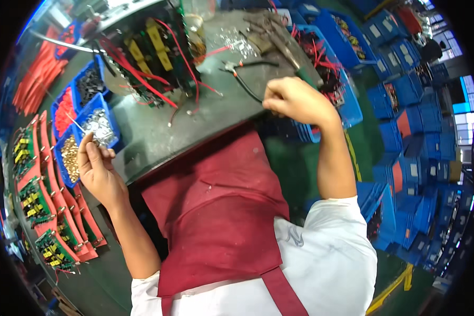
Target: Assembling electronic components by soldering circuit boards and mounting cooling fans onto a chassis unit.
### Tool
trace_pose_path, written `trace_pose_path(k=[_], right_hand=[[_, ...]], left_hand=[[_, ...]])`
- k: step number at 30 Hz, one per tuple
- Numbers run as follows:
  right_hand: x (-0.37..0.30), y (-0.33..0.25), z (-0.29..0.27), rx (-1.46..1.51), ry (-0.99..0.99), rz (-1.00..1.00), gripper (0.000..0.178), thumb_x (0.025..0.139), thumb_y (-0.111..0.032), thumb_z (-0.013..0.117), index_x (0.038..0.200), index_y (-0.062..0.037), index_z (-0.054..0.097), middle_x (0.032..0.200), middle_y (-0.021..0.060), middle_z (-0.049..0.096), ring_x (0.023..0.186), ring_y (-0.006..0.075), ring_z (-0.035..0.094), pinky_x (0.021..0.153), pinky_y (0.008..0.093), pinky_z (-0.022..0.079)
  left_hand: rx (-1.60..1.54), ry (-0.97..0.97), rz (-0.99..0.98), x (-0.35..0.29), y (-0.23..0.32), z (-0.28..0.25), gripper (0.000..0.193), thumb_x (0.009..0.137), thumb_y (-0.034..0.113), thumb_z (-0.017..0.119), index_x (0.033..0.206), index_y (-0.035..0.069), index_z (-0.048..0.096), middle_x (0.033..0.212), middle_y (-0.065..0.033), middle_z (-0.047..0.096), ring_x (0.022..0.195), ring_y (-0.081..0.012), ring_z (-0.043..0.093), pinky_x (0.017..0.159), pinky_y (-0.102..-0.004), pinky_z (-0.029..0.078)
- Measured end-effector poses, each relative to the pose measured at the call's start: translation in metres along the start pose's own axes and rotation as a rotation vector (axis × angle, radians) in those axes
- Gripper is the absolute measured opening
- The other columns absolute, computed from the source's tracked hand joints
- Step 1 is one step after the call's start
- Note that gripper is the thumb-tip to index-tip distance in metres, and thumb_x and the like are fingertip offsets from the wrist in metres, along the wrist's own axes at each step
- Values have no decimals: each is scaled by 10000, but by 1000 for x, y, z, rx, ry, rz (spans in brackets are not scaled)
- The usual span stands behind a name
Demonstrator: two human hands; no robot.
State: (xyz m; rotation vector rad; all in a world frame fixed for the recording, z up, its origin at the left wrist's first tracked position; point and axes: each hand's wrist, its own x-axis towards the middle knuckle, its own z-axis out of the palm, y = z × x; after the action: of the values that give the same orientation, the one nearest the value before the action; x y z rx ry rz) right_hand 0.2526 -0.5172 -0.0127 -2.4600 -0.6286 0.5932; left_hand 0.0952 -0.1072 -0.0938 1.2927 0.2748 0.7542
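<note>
My left hand (96, 171) is raised at the left end of the bench with thumb and fingers pinched. A thin pale strip (76, 122) sticks out from its fingertips, over the small blue bins; its kind is not plain. Close by is a blue bin of silvery metal parts (99, 126). At the bench's front right edge, my right hand (297, 100) is curled closed, its inner fingers hidden. Cutting pliers (230, 67) lie spread on the bench, one dark handle reaching close to those fingers. A green-handled tool (306, 76) lies just behind that hand.
A circuit board assembly (155, 47) with red wires stands at the back of the metal bench (158, 137). Bins hold brass parts (70, 158), red pieces (64, 111) and black pieces (90, 84). Boards on red strips (34, 200) lie left. Blue crates (405, 126) stack right.
</note>
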Motion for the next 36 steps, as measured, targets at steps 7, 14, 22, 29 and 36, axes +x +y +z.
trace_pose_path(k=[7, 14, 22, 29, 36], right_hand=[[-48, 148, 214, 211, 547, 173, 195, 924, -141, 748, 1046, 10, 766, 988, 193, 770, 902, 319, 747, 809, 391, 577], [-38, 134, 252, -22, 453, 96, 120, 904, -164, 771, 969, -70, 734, 931, 149, 684, 914, 377, 692, 779, 463, 558], [12, -135, -3, 86, 576, -578, 112, 854, 0, 796, 961, -8, 766, 931, 111, 773, 855, 220, 743, 781, 341, 582], [103, -267, -113, -93, 899, -924, 130, 921, 2, 764, 1050, 16, 771, 932, 82, 785, 796, 122, 721, 754, 262, 564], [83, -323, -119, -326, 760, -848, 143, 924, -53, 776, 1064, -22, 777, 977, 120, 780, 825, 210, 744, 722, 308, 570]], left_hand=[[-70, -34, -8, -10, -64, 9, 269, 1126, 148, 558, 1292, -50, 635, 981, -38, 619, 793, -89, 525, 734, -292, 487], [-23, -41, -43, -6, -61, 35, 236, 1112, 145, 585, 1257, -20, 670, 943, -28, 636, 751, -83, 553, 714, -262, 488], [125, -29, -116, 29, 14, 18, 217, 1079, 154, 646, 1216, 1, 715, 959, -5, 657, 756, -62, 562, 695, -228, 459], [93, -17, 101, 62, 132, 25, 202, 1067, 142, 661, 1173, -9, 743, 972, -23, 699, 780, -61, 565, 707, -226, 460], [85, -110, 177, 118, 247, 11, 228, 1047, 168, 686, 1171, -10, 753, 979, -17, 736, 810, -54, 605, 721, -227, 488]])
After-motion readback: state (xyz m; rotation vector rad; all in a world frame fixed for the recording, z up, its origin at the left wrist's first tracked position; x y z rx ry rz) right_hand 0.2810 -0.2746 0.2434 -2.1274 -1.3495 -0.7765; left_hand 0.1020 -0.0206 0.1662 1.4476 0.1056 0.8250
